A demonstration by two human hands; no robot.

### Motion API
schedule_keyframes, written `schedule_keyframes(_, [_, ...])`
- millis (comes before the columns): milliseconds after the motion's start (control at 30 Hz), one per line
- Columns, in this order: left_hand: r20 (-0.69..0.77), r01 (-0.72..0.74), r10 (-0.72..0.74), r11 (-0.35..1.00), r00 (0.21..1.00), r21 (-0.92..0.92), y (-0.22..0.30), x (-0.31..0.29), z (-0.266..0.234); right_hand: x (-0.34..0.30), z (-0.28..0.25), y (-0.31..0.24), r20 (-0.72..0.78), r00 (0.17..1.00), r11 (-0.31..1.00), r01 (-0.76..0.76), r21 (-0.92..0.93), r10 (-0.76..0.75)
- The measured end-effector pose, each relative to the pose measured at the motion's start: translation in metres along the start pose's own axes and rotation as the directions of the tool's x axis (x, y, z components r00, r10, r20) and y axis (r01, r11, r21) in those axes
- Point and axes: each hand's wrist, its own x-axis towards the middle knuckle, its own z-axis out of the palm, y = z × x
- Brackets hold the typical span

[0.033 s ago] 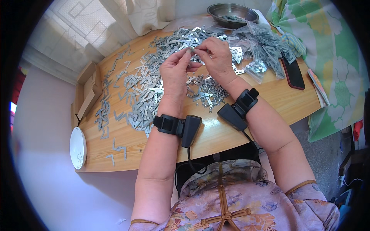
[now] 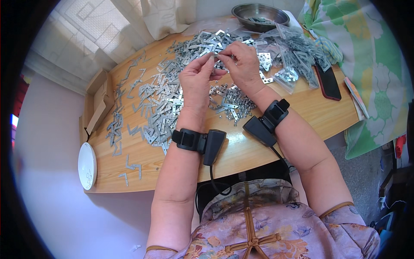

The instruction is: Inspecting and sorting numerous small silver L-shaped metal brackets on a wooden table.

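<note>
Over the heap, my left hand and my right hand meet fingertip to fingertip. Between their pinched thumbs and forefingers is a small grey metal piece, mostly covered, so its kind does not show. Below and to the left spreads a pile of flat L-shaped corner brackets with holes. Under my right wrist lies a heap of small shiny screws or nuts, too small to tell which, with a few brackets on top.
Zip bags of metal parts lie at the right, beside a dark phone. A steel bowl stands at the back. At the left edge are an open cardboard box and a white dish. Loose brackets line the left side.
</note>
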Motion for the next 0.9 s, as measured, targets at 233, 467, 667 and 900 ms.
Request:
schedule_keyframes(233, [0.101, -0.101, 0.092, 0.991, 0.991, 0.089, 0.000, -0.001, 0.004, 0.000, 0.001, -0.002, -0.048, 0.994, 0.995, -0.098, 0.021, 0.098])
schedule_keyframes(467, [0.145, -0.137, 0.120, 0.984, 0.982, 0.116, -0.001, -0.002, 0.006, 0.000, -0.001, -0.005, -0.066, 0.988, 0.989, -0.139, 0.059, 0.143])
schedule_keyframes(667, [0.153, -0.264, 0.226, 0.911, 0.962, 0.317, -0.002, -0.004, 0.009, 0.001, -0.002, -0.012, -0.052, 0.991, 0.980, -0.129, -0.151, 0.123])
schedule_keyframes(900, [0.243, -0.443, 0.375, 0.672, 0.894, 0.594, -0.001, -0.004, 0.008, 0.002, -0.003, -0.010, -0.004, 0.991, 0.962, -0.129, -0.241, 0.132])
